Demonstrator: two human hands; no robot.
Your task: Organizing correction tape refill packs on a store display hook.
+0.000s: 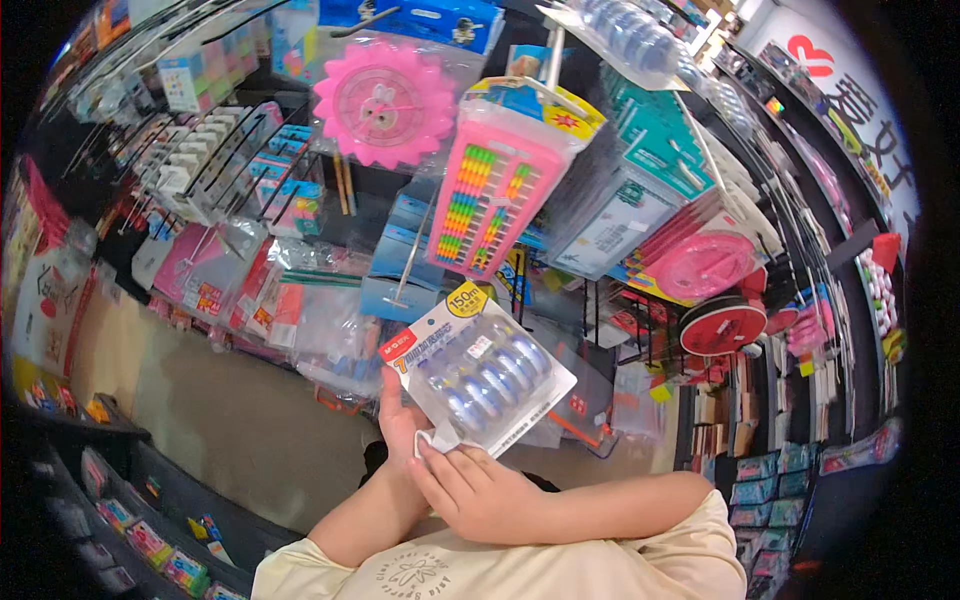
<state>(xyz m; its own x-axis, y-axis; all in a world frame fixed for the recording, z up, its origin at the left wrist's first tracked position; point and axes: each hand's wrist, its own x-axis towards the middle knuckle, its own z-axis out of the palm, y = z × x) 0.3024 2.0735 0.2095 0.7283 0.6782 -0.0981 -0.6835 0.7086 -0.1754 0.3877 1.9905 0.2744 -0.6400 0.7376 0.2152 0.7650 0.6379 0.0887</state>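
A blister pack of several correction tapes (pixel 495 375) is tilted in front of my chest, its printed card facing up at me. My left hand (pixel 399 416) holds it from its lower left side, with a finger along the card's edge and the other fingers hidden behind it. A white tissue or cloth (pixel 441 436) is pinched under the fingers of my right hand (pixel 484 487), against the pack's lower left corner. My right hand crosses in front of my left wrist. The card bears writing and a small price sticker.
A pink toy abacus (pixel 499 199) hangs on a hook just beyond the pack, beside a pink flower-shaped clock-face disc (pixel 386 103). To the right hang red table-tennis paddles (pixel 724 328). A dark shelf bin (pixel 172 517) with small packages stands at lower left. Metal hooks project from the racks.
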